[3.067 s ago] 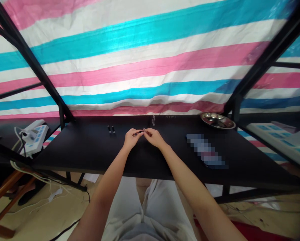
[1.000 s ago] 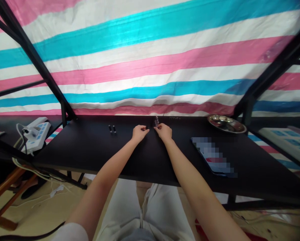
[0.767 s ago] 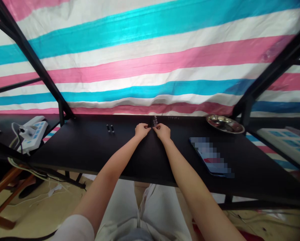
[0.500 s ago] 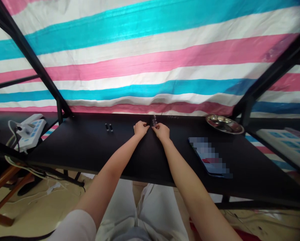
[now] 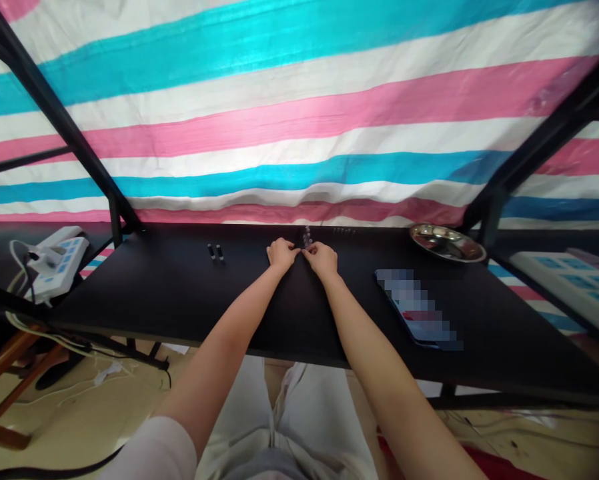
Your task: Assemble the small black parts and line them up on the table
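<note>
Close together at the far middle of the black table, both my hands have their fingertips drawn into pinches. My left hand (image 5: pixel 281 254) is closed, thumb and finger meeting near the right hand's fingertips; whatever lies between them is too small to name. My right hand (image 5: pixel 322 258) is closed too, and what its fingertips pinch cannot be made out. Just beyond its fingers is a short cluster of small clear beads (image 5: pixel 307 235); whether they touch the hand is unclear. A row of several tiny clear pieces (image 5: pixel 343 231) lies farther right.
Two small dark cylinders with pale ends, a left one (image 5: pixel 211 251) and a right one (image 5: pixel 219 252), are on the left. At right are a phone (image 5: pixel 414 310) and a shiny metal dish (image 5: pixel 448 243). Power strips (image 5: pixel 62 267) lie beyond the frame posts; striped sheeting hangs behind.
My fingertips have come slightly closer together. The camera view has shifted a little; the beads, cylinders, phone and dish keep their places on the table.
</note>
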The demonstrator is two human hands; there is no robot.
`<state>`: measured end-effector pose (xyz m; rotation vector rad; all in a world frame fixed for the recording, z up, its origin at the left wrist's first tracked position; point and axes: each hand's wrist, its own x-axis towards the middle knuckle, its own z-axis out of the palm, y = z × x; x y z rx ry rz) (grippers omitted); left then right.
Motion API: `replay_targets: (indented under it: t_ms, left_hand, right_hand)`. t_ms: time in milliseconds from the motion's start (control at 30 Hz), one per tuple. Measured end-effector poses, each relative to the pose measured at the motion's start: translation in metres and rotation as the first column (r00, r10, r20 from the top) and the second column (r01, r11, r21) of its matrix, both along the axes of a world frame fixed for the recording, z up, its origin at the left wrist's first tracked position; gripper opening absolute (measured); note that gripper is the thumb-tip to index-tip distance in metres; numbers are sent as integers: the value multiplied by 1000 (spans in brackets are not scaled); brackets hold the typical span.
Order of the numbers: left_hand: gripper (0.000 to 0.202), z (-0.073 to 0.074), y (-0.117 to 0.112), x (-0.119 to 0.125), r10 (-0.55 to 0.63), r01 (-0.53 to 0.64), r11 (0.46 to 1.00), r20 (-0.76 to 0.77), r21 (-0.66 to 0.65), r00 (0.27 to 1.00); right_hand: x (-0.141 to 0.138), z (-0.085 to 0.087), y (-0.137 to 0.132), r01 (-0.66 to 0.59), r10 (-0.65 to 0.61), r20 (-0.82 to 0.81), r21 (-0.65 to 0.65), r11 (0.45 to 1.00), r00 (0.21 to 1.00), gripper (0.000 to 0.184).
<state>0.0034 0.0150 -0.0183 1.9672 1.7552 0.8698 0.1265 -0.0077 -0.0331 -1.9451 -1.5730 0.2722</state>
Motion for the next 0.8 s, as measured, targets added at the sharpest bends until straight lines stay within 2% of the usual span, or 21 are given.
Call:
replay_targets:
  t_ms: [200,400,633,800]
  left_hand:
    - [24,1,-2,3,32,-32,999,-52,-2,998]
    - [26,3,-5,-3,-12,14,1000,-74,25,997]
    - [26,11,-26,-36,-91,98,993,-95,67,991]
    - [29,9,-49,-68,-57,48,989,60,141,997]
  right_hand:
    - [-1,3,-3,-3,3,5,-2,1000,1000,18]
    - [0,-1,-2,-2,2,8,28,1000,1000,18]
    - [0,0,-2,1,-1,-5,9,1000,1000,18]
    - [-1,-1,-2,3,-3,-4,13,1000,1000,19]
